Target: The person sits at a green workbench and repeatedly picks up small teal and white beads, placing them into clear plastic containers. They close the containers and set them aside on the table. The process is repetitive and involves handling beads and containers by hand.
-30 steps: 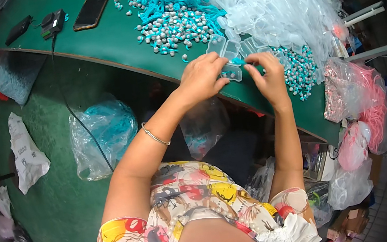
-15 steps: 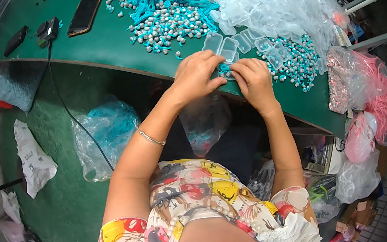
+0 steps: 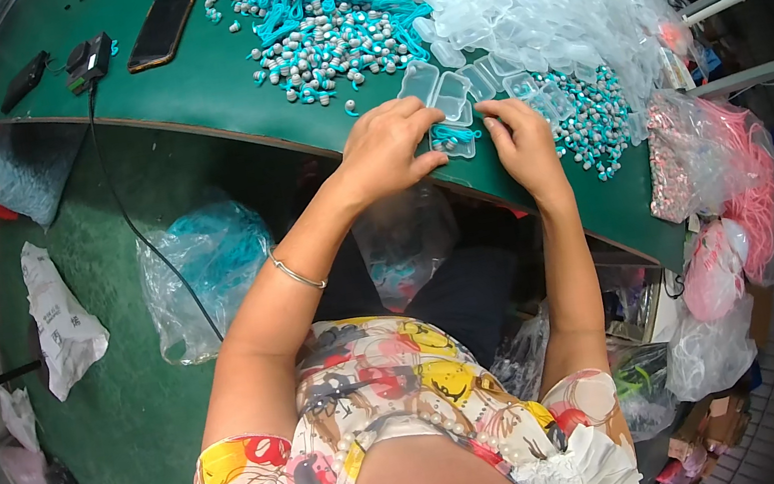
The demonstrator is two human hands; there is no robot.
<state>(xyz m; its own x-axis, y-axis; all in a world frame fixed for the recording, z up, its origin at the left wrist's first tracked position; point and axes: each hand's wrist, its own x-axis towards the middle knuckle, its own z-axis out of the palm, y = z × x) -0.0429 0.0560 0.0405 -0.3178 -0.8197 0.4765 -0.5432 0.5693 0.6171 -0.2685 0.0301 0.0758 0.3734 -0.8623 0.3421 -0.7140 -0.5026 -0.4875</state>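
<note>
Here — left hand (image 3: 386, 147) holding box (image 3: 460, 152), cord (image 3: 453, 134) inside

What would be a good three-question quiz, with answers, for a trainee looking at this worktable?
1. Multiple choice: what colour is the cord in the small clear box beside the left hand?
a) pink
b) turquoise blue
c) yellow

2. True or false: the phone is lying on the floor.

3. Fill in the blank: the bracelet is on the ____ arm.

Key:
1. b, turquoise blue.
2. False; the phone lies on the green table.
3. Left.
</note>
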